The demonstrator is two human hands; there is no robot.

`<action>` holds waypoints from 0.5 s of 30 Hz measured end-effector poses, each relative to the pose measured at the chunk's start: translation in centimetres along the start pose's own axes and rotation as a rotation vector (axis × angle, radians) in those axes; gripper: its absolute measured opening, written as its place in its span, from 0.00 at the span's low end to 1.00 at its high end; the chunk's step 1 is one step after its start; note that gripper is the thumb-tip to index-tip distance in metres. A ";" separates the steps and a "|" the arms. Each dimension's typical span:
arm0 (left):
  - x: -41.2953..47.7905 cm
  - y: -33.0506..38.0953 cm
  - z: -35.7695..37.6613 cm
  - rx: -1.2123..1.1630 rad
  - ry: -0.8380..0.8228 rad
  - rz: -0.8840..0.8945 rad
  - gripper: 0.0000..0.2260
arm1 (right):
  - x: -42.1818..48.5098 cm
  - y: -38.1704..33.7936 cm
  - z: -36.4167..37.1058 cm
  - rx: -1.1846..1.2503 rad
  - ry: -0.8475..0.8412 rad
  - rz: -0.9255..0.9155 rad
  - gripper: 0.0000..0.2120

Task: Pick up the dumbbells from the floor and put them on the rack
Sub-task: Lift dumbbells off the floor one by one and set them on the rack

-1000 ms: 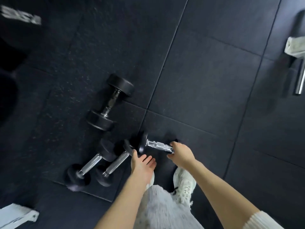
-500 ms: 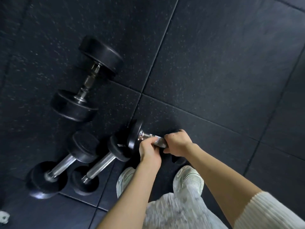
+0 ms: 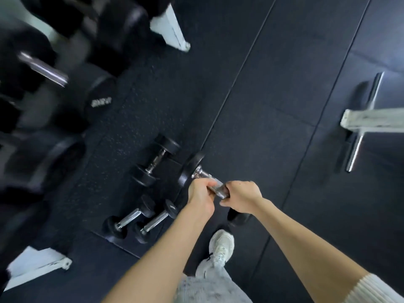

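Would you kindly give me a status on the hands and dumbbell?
Left hand, right hand gripping chrome handle of black round-headed dumbbell. Three more black dumbbells on floor, toward white-framed rack.

Gym: dumbbell rack (image 3: 43, 68), rubber floor (image 3: 262, 106)

shiny knurled metal dumbbell handle (image 3: 215, 188), matt rubber floor (image 3: 273, 106)
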State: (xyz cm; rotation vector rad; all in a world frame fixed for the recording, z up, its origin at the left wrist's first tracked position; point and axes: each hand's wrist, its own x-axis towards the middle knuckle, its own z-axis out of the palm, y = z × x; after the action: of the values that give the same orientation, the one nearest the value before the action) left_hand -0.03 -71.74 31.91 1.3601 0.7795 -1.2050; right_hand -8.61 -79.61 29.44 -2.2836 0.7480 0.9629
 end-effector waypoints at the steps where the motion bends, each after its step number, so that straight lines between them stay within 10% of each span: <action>1: -3.0 1.8 1.0 -0.004 -0.019 0.014 0.12 | -2.1 -0.9 -3.0 -0.007 0.005 0.003 0.11; 15: -28.2 29.3 5.8 -0.074 -0.107 0.300 0.20 | -14.2 -18.4 -35.8 -0.050 0.128 -0.102 0.10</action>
State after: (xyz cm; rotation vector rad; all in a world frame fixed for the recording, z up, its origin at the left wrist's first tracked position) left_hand 18.74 -77.46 68.02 1.2885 0.5176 -0.9933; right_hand 11.59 -86.56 66.34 -2.4204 0.6587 0.8038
